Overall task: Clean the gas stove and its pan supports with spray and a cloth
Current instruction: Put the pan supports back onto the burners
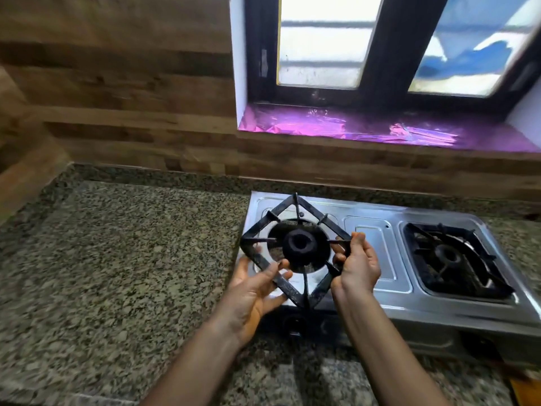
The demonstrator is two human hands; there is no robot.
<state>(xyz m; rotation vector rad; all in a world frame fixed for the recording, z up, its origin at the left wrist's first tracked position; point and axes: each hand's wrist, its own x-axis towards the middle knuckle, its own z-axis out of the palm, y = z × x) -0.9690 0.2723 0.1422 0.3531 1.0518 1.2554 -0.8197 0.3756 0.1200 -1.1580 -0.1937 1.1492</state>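
A steel two-burner gas stove (369,253) sits on the granite counter. Both hands hold a black square pan support (314,213), turned like a diamond, over the left burner (300,244). My left hand (254,288) grips its lower left edge, thumb on top. My right hand (355,268) pinches its right corner. Whether the support touches the stove I cannot tell. A second black pan support (456,259) lies in place over the right burner. No spray or cloth is in view.
The speckled granite counter (117,259) stretches left of the stove. A wood-look wall (117,98) stands behind. A window with a purple-lined sill (351,127) is above the stove. Black stove knobs (294,323) face the front edge.
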